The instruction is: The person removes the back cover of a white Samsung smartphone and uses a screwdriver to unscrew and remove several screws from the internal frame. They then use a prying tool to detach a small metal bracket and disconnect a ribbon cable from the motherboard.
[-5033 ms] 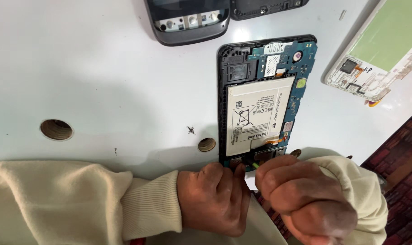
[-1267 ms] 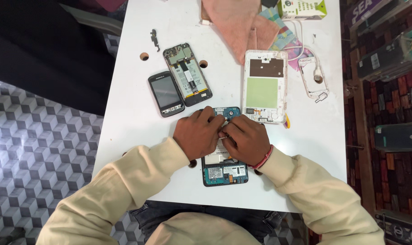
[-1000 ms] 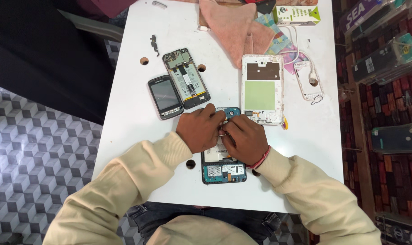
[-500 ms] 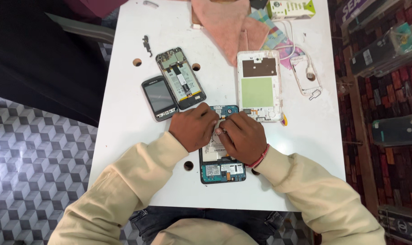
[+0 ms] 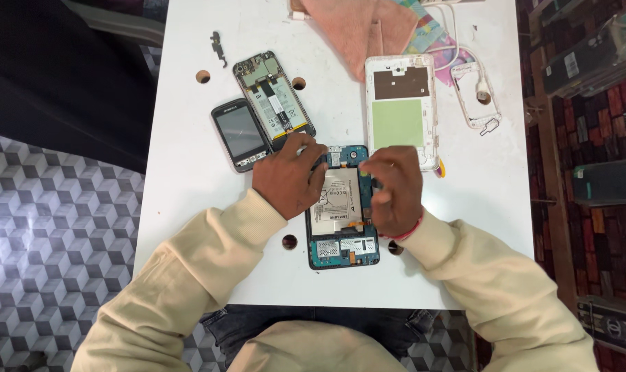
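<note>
On the white desk [image 5: 189, 179], near its front edge, lies the opened blue-framed phone [image 5: 342, 238], back cover off, its pale battery [image 5: 340, 203] and green circuit boards exposed. The left hand [image 5: 285, 180] rests against the phone's left edge, fingers curled toward the upper board. The right hand [image 5: 393, 189] arches over the right edge, fingertips bent inward near the top corner. Neither grip can be read with certainty: the fingers are narrow and drawn in, but whether they pinch a small part or only press on the frame cannot be told.

The step in hand appears to be fingertip work at the upper end of the phone, with the body steadied from both sides. A further move there would call for light, precise pressure, since the board and its connectors lie bare just beside the fingers.

Behind the hands lie a small dark phone [image 5: 238, 133], touching a second opened phone [image 5: 275, 100], and a white rear housing with a green panel [image 5: 402, 110]. Farther back are a pink cloth [image 5: 354, 24], a white frame piece [image 5: 475, 89] and a small dark part [image 5: 218, 45].

Compared with half a second ago, the hands have drawn apart: they then met over the phone's upper half, whereas the battery now shows between them.
</note>
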